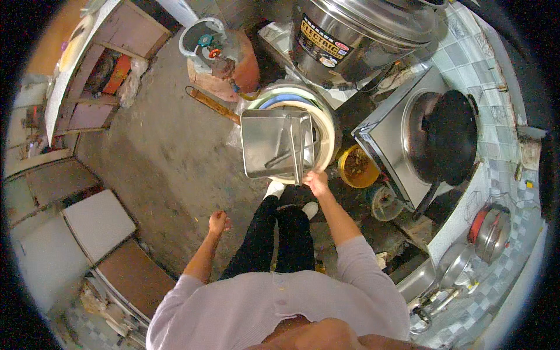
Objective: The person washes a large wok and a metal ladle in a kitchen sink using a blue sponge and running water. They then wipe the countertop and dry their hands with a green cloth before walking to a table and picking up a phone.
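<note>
My right hand (316, 182) is at the near rim of a stack of round basins (325, 131), close to the end of metal tongs (295, 144). Its fingers are partly hidden, so whether they grip the rim or the tongs is unclear. A rectangular stainless steel tray (264, 135) rests over the basins, with the tongs lying across its right side. Another slim dark utensil (280, 158) shows within the tray. My left hand (219, 222) hangs over the floor at my left, loosely curled with nothing in it.
A wooden-handled tool (214, 105) extends left of the basins. Behind stands a gas cylinder (245, 65), beside a large electric cooking pot (350, 48). At right are a yellow bucket (358, 167), a clear container (387, 204) and a dark wok (453, 135) on a steel stove (389, 131).
</note>
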Motion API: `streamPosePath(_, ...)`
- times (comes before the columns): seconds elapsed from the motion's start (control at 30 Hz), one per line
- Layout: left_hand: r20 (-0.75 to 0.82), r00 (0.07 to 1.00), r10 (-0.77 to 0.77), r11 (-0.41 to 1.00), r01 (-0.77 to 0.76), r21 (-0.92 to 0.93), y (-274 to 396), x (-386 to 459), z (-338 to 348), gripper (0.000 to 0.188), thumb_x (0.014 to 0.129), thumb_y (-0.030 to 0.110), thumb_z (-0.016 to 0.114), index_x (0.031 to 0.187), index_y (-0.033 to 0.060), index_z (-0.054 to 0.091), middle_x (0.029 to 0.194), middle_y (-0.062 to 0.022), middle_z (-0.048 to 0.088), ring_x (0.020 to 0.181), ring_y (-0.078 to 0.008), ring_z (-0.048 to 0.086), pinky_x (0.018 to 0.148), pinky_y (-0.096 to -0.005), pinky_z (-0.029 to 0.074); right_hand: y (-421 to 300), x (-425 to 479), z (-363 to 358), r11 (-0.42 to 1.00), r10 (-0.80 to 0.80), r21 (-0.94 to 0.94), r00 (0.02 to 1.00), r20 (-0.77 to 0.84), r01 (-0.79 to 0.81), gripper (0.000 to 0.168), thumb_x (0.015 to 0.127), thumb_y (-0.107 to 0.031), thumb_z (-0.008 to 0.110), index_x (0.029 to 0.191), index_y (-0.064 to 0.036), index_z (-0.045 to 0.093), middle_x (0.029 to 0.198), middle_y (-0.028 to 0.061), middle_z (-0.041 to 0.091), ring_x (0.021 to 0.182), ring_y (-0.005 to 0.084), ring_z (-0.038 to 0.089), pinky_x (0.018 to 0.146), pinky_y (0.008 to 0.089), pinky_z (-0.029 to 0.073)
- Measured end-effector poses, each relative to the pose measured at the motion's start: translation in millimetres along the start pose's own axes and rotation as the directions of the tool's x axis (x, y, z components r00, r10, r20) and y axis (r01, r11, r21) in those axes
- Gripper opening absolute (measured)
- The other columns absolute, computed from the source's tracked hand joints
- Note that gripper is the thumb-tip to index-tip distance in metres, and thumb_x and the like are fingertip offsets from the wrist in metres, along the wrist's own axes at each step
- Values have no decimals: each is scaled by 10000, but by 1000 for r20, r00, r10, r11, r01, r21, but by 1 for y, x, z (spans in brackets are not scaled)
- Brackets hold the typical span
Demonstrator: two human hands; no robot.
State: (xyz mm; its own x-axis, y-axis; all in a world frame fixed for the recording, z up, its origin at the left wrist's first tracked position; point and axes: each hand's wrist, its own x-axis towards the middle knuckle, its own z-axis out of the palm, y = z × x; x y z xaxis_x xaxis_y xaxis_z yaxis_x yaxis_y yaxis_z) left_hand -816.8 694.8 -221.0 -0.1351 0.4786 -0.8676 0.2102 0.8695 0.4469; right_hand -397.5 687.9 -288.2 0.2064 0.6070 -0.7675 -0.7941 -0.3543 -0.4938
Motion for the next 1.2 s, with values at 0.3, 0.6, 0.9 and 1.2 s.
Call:
streamPosePath(0.3,75,996,-57,998,56,16,-22,-14,-19,368,850,160,528,1172,-1,453,976,-110,564,756,-246,622,508,-328,517,28,124,-84,370,-252,-928,966,-51,47,455,777,-261,637,1036,63,451,882,208,596,542,272,586,477,400,481)
streamPosePath(0.6,243,963,-116,977,67,201,25,-11,8,365,857,204,514,1167,17,462,1064,-135,565,799,-258,621,520,-336,518,-37,-103,-37,959,139,-246,990,-25,-140,377,850,-276,561,1097,-4,475,951,132,611,863,288,605,745,371,505)
streamPosePath(0.9,442,890,-112,836,-156,526,91,1,82,294,861,254,502,1062,39,506,932,-114,599,762,-248,610,510,-362,501,11,-405,-234,394,-316,-815,770,-554,-425,400,861,-252,492,1167,4,473,947,195,599,898,321,568,765,398,450)
streamPosePath(1.2,528,822,-211,736,-222,639,125,-18,179,326,869,258,501,1134,74,454,1060,-103,567,903,-275,579,702,-424,483,111,-552,-268,946,-320,-293,-574,-754,-142,383,747,-33,508,1110,14,398,1028,244,463,968,401,463,821,458,385)
